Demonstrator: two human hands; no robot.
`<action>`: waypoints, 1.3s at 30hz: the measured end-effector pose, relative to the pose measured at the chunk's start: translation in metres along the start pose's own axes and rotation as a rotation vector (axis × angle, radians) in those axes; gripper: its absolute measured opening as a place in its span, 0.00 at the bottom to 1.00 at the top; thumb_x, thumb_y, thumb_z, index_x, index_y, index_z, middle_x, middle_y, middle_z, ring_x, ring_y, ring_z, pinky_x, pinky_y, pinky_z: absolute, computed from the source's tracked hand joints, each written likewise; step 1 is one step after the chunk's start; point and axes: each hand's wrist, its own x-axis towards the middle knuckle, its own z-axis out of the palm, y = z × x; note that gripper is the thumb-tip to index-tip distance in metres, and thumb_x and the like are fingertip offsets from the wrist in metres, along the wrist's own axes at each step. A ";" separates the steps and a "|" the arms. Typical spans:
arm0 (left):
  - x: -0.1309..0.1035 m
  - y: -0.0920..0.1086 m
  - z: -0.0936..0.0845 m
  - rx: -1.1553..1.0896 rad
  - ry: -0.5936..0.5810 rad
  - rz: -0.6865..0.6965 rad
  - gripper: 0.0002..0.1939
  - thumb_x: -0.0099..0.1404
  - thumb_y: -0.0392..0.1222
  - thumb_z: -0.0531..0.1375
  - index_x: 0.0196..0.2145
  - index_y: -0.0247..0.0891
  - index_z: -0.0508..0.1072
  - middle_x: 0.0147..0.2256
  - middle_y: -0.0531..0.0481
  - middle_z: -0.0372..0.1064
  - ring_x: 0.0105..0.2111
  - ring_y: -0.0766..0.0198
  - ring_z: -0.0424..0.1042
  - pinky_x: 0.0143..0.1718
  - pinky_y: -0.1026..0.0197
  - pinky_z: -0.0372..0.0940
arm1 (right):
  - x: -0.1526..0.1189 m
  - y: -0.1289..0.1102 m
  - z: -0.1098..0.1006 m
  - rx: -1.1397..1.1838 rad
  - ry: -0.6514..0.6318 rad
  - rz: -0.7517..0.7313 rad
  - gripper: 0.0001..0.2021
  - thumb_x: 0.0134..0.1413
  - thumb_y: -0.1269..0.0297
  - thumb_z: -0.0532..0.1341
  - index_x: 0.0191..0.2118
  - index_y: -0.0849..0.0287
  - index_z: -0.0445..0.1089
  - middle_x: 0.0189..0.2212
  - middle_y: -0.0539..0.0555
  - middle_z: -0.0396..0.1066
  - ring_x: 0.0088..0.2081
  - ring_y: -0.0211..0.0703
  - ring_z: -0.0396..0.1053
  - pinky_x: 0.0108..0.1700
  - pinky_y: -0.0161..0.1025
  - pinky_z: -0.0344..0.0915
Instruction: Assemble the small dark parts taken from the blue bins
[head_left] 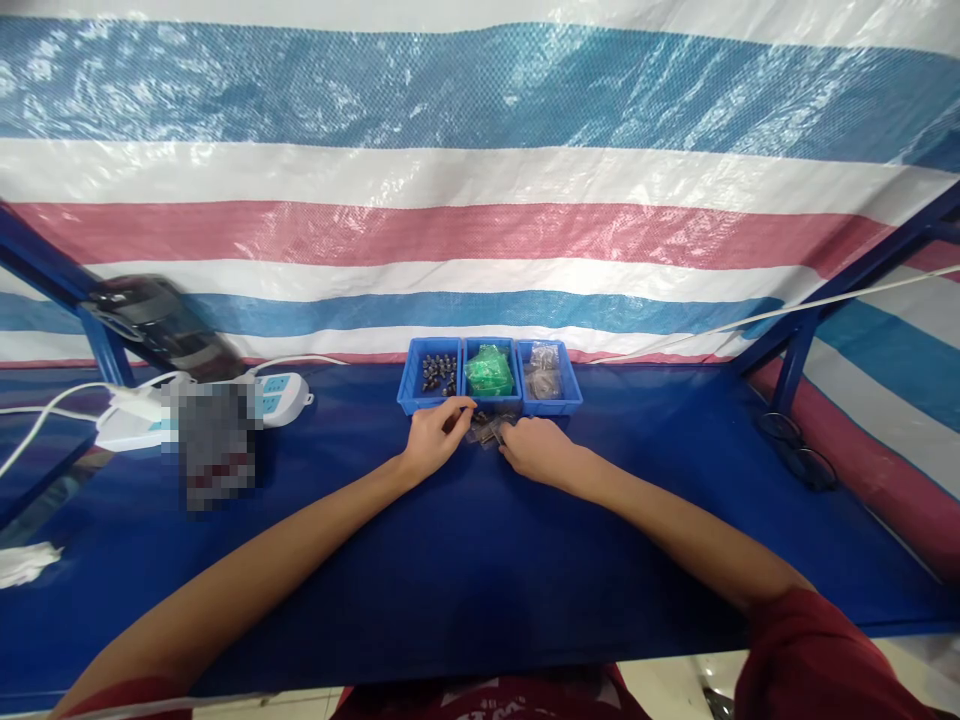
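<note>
My left hand [435,438] is at the front edge of the bins, its thumb and index fingertips brought close together. Whatever they pinch is too small to make out. Across from it, my right hand [538,448] has its fingers closed on the edge of a small clear plastic bag [487,434] with small metal pieces in it, lying on the table. Just behind stand three joined blue bins: a left bin [406,386] with many small dark metal parts [439,374], a middle bin [491,403] with green bags [489,372], and a right bin [574,390] with clear bags [543,372].
On the left of the blue table [450,580] are a white power strip [289,400] with cables, a dark bottle [169,325], a blurred-out dark object [217,440] and white tissue [28,565]. Black glasses [796,452] lie at right. A striped sheet [480,235] hangs behind.
</note>
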 end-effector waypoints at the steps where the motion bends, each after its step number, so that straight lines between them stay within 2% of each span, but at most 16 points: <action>1: 0.000 0.000 0.000 0.000 -0.001 0.002 0.09 0.66 0.43 0.53 0.36 0.38 0.72 0.16 0.58 0.58 0.16 0.73 0.59 0.20 0.69 0.56 | 0.001 -0.001 0.002 -0.004 0.010 -0.018 0.12 0.60 0.65 0.50 0.40 0.66 0.68 0.33 0.66 0.73 0.35 0.51 0.73 0.36 0.41 0.65; 5: 0.000 0.001 0.000 0.000 -0.007 0.015 0.09 0.66 0.42 0.53 0.36 0.38 0.71 0.17 0.59 0.59 0.16 0.73 0.59 0.21 0.69 0.56 | 0.003 -0.004 0.003 0.014 -0.001 -0.038 0.11 0.59 0.69 0.50 0.40 0.67 0.68 0.33 0.65 0.73 0.35 0.51 0.73 0.37 0.41 0.65; 10: -0.001 0.000 0.000 0.000 -0.016 0.012 0.10 0.66 0.43 0.53 0.36 0.38 0.71 0.17 0.58 0.59 0.16 0.72 0.60 0.21 0.68 0.56 | 0.006 -0.003 -0.001 0.070 -0.033 -0.007 0.10 0.56 0.67 0.53 0.40 0.66 0.68 0.33 0.64 0.73 0.35 0.52 0.73 0.37 0.41 0.65; 17: -0.001 -0.001 0.000 -0.011 -0.021 0.022 0.09 0.66 0.43 0.53 0.36 0.38 0.71 0.17 0.58 0.60 0.16 0.72 0.60 0.21 0.68 0.56 | 0.010 0.000 0.002 0.175 -0.007 0.029 0.08 0.53 0.67 0.56 0.37 0.63 0.69 0.33 0.61 0.73 0.34 0.49 0.72 0.34 0.37 0.61; 27: -0.001 -0.001 0.000 -0.003 -0.028 0.023 0.08 0.66 0.41 0.53 0.37 0.37 0.72 0.19 0.57 0.63 0.17 0.72 0.61 0.22 0.68 0.56 | 0.016 0.008 0.007 0.236 0.166 0.060 0.05 0.54 0.68 0.55 0.35 0.61 0.67 0.29 0.54 0.72 0.34 0.43 0.70 0.33 0.34 0.55; 34: -0.001 0.000 0.001 -0.001 -0.027 0.019 0.08 0.65 0.41 0.54 0.36 0.37 0.72 0.18 0.57 0.62 0.17 0.73 0.61 0.22 0.68 0.56 | 0.018 0.003 0.015 0.211 0.239 0.122 0.07 0.56 0.65 0.53 0.39 0.60 0.65 0.32 0.55 0.72 0.34 0.44 0.69 0.31 0.35 0.54; 39: -0.001 -0.001 0.001 -0.002 -0.026 0.042 0.08 0.65 0.39 0.54 0.36 0.36 0.72 0.18 0.58 0.62 0.17 0.74 0.60 0.21 0.70 0.55 | 0.019 0.004 0.021 0.229 0.287 0.114 0.07 0.54 0.68 0.54 0.39 0.60 0.65 0.34 0.56 0.72 0.34 0.44 0.69 0.32 0.35 0.55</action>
